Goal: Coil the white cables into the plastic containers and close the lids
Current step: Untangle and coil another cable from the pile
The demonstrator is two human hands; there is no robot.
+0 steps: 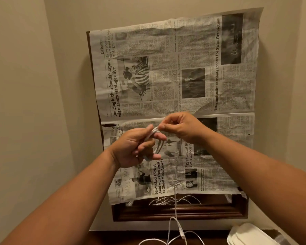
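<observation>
A dark brown wooden counter (175,212) stands in a beige-walled corner, mostly covered by creased black-and-white newspaper sheets (198,68). Above it, the left hand (132,147) has its fingers (149,145) curled through loops of thin white cable (175,191); the right hand (182,129) pinches the strand. The cable's slack trails to the near edge. Translucent white plastic containers (251,235) sit bottom right.

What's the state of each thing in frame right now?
Left hand: holds the coil, loops around its fingers.
Right hand: pinches the cable at the coil's top.
Cable: partly coiled, the rest hangs down loose.
Loose cables: tangled at the newspaper's lower edge.
Newspaper: spread flat, crinkled.
Containers: bottom right, stacked; open or closed unclear.
</observation>
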